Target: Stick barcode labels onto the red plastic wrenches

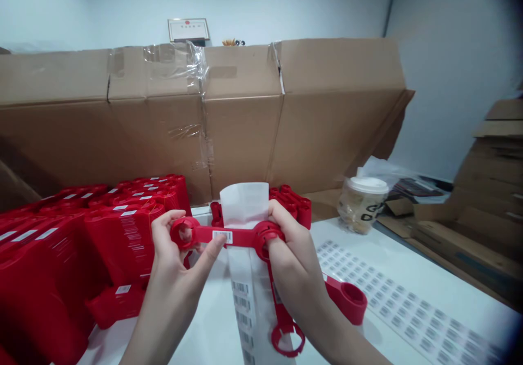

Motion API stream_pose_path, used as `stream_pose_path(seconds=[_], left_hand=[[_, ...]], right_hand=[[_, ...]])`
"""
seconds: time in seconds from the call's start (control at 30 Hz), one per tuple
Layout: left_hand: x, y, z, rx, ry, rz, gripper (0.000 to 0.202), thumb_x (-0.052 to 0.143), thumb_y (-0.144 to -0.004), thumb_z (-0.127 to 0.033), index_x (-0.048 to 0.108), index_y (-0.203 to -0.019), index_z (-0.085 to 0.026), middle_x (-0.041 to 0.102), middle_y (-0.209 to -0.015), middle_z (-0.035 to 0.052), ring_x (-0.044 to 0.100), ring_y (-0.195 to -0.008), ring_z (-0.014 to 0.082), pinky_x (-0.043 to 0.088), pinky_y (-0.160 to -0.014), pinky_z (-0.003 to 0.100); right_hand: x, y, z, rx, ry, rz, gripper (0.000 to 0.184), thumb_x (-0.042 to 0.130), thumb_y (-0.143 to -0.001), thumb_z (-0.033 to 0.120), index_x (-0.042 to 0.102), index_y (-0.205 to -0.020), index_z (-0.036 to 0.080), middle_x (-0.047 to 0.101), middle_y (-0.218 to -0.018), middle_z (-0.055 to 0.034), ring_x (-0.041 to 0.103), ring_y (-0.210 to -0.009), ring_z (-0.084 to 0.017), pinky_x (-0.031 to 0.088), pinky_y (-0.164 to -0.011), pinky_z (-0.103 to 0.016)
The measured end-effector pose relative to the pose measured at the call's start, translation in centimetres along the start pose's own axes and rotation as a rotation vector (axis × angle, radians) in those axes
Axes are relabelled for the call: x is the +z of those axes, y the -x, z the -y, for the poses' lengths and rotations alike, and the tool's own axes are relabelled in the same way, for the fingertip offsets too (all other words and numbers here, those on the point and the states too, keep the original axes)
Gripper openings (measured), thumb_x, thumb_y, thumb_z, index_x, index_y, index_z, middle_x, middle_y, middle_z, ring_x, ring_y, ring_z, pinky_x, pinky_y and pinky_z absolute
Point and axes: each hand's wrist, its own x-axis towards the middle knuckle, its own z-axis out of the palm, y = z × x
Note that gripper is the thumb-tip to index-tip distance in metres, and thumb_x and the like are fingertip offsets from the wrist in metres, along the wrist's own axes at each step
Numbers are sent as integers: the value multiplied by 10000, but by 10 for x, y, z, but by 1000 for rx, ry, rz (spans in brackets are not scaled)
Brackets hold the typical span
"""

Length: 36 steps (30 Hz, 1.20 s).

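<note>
Between both hands is a red plastic bar with a ring at each end [245,238], held level. My left hand [180,261] is closed on its left ring, the thumb touching a small white barcode label [222,237] on the bar. My right hand [292,250] grips the right ring, its fingers partly hidden. Behind the bar, a white strip of barcode labels [245,201] stands upright and runs down toward me. A second red ringed piece [288,339] hangs or lies below my right hand; I cannot tell which. Another red piece [352,300] lies to the right.
Stacks of labelled red pieces [122,234] fill the left side, with more red pieces [300,207] behind my hands. A barcode label sheet [400,305] covers the right of the white table. Beyond stand a lidded cup [363,204] and a wide cardboard wall [245,136].
</note>
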Motion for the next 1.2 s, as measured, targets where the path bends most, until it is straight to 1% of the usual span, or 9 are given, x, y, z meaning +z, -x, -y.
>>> stream_pose_path(seconds=[0.1, 0.23, 0.4, 0.5, 0.57, 0.67, 0.8, 1.0, 1.2], left_hand=[[-5, -3, -5, -12, -34, 23, 588, 791, -804, -495, 437, -1226, -288, 588, -1056, -3, 624, -912, 152, 528, -813, 259], [-17, -7, -19, -199, 109, 98, 517, 828, -757, -494, 544, -1130, -275, 662, -913, -10, 648, -783, 147, 523, -598, 187], [-41, -8, -31, -456, 341, 102, 328, 818, -757, -411, 726, -1021, -240, 737, -961, 50, 721, -893, 230, 647, -725, 284], [-51, -5, -32, -563, 387, 13, 381, 847, -724, -352, 752, -1083, -270, 750, -1121, 51, 734, -981, 251, 661, -759, 290], [-52, -3, -34, -601, 364, 89, 416, 848, -734, -353, 736, -1127, -273, 746, -1152, 73, 741, -968, 269, 661, -737, 309], [-47, 1, -38, -614, 385, 304, 487, 912, -646, -442, 722, -1053, -257, 763, -933, 85, 751, -792, 273, 638, -620, 311], [-36, 7, -41, -556, 386, 305, 564, 990, -512, -308, 698, -995, -286, 686, -651, -22, 685, -574, 176, 577, -543, 235], [-29, 15, -37, -478, 365, 376, 609, 985, -466, -386, 702, -995, -281, 694, -729, 7, 695, -668, 203, 598, -613, 276], [-32, 13, -45, -419, 311, 131, 668, 1003, -416, -430, 684, -987, -296, 688, -692, -26, 625, -539, 124, 537, -490, 167]], right_hand=[[-3, -3, 0, 53, -9, -1, 229, 379, -868, 44, 474, -768, 226, 546, -691, 60, 499, -652, -118, 401, -565, -244], [-8, -7, -2, 101, -25, -21, 212, 401, -865, 73, 503, -747, 218, 549, -689, 47, 473, -634, -120, 377, -547, -251], [-16, -13, -2, 199, -98, 6, 196, 434, -849, 114, 603, -827, 210, 639, -774, 17, 540, -680, -141, 388, -577, -268], [-19, -17, -1, 277, -185, 30, 238, 449, -787, 108, 642, -887, 205, 682, -839, -7, 590, -723, -165, 400, -598, -278], [-20, -19, -1, 313, -247, 55, 269, 465, -741, 101, 654, -904, 203, 679, -814, -9, 591, -718, -170, 415, -614, -282], [-23, -23, -1, 341, -313, 94, 269, 497, -701, 94, 659, -887, 202, 657, -758, -2, 571, -688, -163, 441, -635, -286], [-30, -26, -2, 371, -324, 132, 222, 521, -671, 102, 632, -834, 203, 648, -753, -9, 589, -690, -176, 469, -638, -301], [-35, -26, 1, 393, -263, 173, 231, 508, -677, 111, 640, -841, 205, 684, -800, -25, 637, -705, -192, 483, -617, -304], [-35, -27, 3, 453, -258, 223, 151, 541, -712, 121, 616, -816, 199, 697, -843, -39, 640, -745, -195, 473, -626, -299]])
